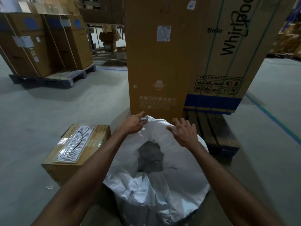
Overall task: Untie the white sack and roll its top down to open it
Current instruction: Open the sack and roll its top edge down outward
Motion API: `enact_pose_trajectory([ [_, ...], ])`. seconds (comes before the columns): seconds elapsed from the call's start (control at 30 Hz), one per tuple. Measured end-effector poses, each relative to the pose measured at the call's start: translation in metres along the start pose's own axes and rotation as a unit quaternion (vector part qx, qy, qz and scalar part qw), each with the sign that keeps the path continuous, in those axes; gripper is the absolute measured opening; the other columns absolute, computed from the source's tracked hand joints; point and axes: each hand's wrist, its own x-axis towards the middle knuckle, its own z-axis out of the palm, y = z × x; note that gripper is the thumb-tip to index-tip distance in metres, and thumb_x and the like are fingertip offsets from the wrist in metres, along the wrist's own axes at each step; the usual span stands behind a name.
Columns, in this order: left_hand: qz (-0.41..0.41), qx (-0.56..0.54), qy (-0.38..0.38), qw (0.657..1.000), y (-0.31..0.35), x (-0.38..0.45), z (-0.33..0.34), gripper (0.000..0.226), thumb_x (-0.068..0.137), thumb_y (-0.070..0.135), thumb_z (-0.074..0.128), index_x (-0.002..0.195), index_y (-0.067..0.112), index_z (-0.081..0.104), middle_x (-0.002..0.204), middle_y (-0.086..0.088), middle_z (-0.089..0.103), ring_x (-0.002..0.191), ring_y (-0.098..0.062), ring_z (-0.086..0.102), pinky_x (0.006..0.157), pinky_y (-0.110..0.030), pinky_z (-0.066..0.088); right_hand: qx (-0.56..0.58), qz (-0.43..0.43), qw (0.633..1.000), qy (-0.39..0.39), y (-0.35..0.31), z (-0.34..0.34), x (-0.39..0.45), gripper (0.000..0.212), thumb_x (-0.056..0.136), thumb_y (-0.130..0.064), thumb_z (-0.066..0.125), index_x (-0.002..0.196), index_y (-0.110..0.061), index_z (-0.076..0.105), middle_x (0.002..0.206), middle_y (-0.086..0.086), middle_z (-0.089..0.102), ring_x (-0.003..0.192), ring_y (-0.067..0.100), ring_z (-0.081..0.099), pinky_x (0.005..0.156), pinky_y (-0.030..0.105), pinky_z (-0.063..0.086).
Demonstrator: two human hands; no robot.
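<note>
Warehouse floor [48, 101] around; white sack [156, 190] already gapes, no tie visible. I judge rolling remains: left hand [133, 124] pinches the rim at eleven o'clock, right hand [184, 132] spread flat at one.

A warehouse: tall appliance cartons [159, 54] on pallets [53, 79], concrete floor [81, 103].

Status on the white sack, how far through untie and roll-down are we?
Untie looks done: the white sack gapes, dark contents showing through its mouth. Roll-down is in hand: the left hand pinches the far rim's fabric, the right hand lies spread on the rolled far edge. Left: the near side is bunched and crumpled rather than neatly rolled, so the rim probably needs working round.
</note>
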Motion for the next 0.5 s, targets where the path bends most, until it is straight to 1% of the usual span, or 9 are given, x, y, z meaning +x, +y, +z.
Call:
enact_pose_trajectory([
  [0.07, 0.008, -0.037, -0.020, 0.999, -0.002, -0.002, 0.007, 0.023, 0.105, 0.036, 0.051, 0.122, 0.021, 0.056, 0.121, -0.010, 0.060, 0.105, -0.030, 0.060, 0.091, -0.039, 0.050, 0.026, -0.033, 0.999, 0.026, -0.019, 0.005, -0.001, 0.054, 0.103, -0.061, 0.035, 0.145, -0.027, 0.041, 0.134, 0.005, 0.056, 0.118, 0.027, 0.056, 0.101, 0.051, 0.041],
  [0.1, 0.005, -0.062, -0.018, 0.998, -0.002, -0.002, 0.009, 0.021, 0.104, 0.031, 0.054, 0.120, 0.019, 0.061, 0.119, -0.010, 0.062, 0.105, -0.028, 0.061, 0.092, -0.039, 0.051, 0.046, -0.048, 0.997, 0.029, -0.029, 0.006, 0.000, 0.049, 0.104, -0.053, 0.040, 0.145, -0.026, 0.042, 0.133, 0.005, 0.057, 0.115, 0.026, 0.057, 0.099, 0.049, 0.042],
  [0.2, -0.021, -0.145, 0.015, 0.989, -0.004, -0.002, 0.014, 0.014, 0.098, 0.021, 0.065, 0.109, 0.015, 0.072, 0.108, -0.005, 0.071, 0.100, -0.021, 0.066, 0.092, -0.039, 0.056, 0.153, -0.049, 0.987, -0.021, -0.052, 0.007, 0.005, 0.032, 0.106, -0.037, 0.048, 0.136, -0.024, 0.048, 0.126, 0.001, 0.059, 0.103, 0.023, 0.061, 0.081, 0.040, 0.049],
  [0.23, -0.027, -0.161, 0.027, 0.986, -0.007, -0.002, 0.015, 0.015, 0.097, 0.021, 0.067, 0.109, 0.014, 0.074, 0.106, -0.003, 0.073, 0.099, -0.019, 0.067, 0.092, -0.040, 0.056, 0.168, -0.047, 0.984, -0.027, -0.056, 0.008, 0.006, 0.025, 0.106, -0.033, 0.049, 0.129, -0.025, 0.050, 0.120, 0.000, 0.059, 0.098, 0.022, 0.061, 0.076, 0.039, 0.051],
  [0.3, -0.029, -0.170, 0.048, 0.984, -0.011, -0.005, 0.012, 0.019, 0.096, 0.026, 0.070, 0.110, 0.014, 0.073, 0.104, 0.002, 0.071, 0.096, -0.014, 0.065, 0.090, -0.035, 0.055, 0.150, -0.055, 0.987, -0.020, -0.058, 0.010, 0.009, 0.013, 0.106, -0.027, 0.049, 0.118, -0.025, 0.054, 0.108, -0.002, 0.057, 0.088, 0.021, 0.061, 0.070, 0.041, 0.055],
  [0.33, -0.031, -0.161, 0.052, 0.985, -0.013, -0.007, 0.011, 0.021, 0.096, 0.030, 0.070, 0.111, 0.015, 0.071, 0.104, 0.003, 0.069, 0.096, -0.014, 0.063, 0.087, -0.033, 0.054, 0.137, -0.058, 0.989, -0.015, -0.057, 0.011, 0.010, 0.011, 0.107, -0.025, 0.049, 0.115, -0.024, 0.057, 0.103, -0.002, 0.055, 0.084, 0.021, 0.060, 0.068, 0.041, 0.056],
  [0.4, -0.023, -0.131, 0.029, 0.991, -0.017, -0.008, 0.013, 0.020, 0.100, 0.035, 0.063, 0.108, 0.017, 0.068, 0.104, -0.001, 0.068, 0.096, -0.019, 0.063, 0.084, -0.034, 0.052, 0.115, -0.068, 0.991, -0.004, -0.054, 0.012, 0.011, 0.017, 0.108, -0.029, 0.046, 0.110, -0.022, 0.061, 0.098, -0.003, 0.050, 0.078, 0.019, 0.056, 0.065, 0.041, 0.055],
  [0.43, -0.021, -0.116, 0.011, 0.993, -0.018, -0.009, 0.015, 0.021, 0.102, 0.036, 0.058, 0.108, 0.018, 0.068, 0.106, -0.004, 0.069, 0.098, -0.022, 0.063, 0.086, -0.036, 0.053, 0.107, -0.072, 0.992, -0.003, -0.053, 0.013, 0.013, 0.021, 0.108, -0.031, 0.044, 0.107, -0.022, 0.063, 0.097, -0.003, 0.048, 0.078, 0.018, 0.053, 0.065, 0.040, 0.054],
  [0.5, -0.032, -0.095, -0.023, 0.995, -0.021, -0.007, 0.020, 0.027, 0.104, 0.034, 0.052, 0.110, 0.016, 0.071, 0.110, -0.008, 0.071, 0.098, -0.025, 0.064, 0.088, -0.040, 0.054, 0.093, -0.076, 0.993, -0.019, -0.051, 0.013, 0.016, 0.024, 0.108, -0.031, 0.044, 0.104, -0.022, 0.065, 0.100, -0.003, 0.047, 0.085, 0.018, 0.049, 0.069, 0.037, 0.047],
])
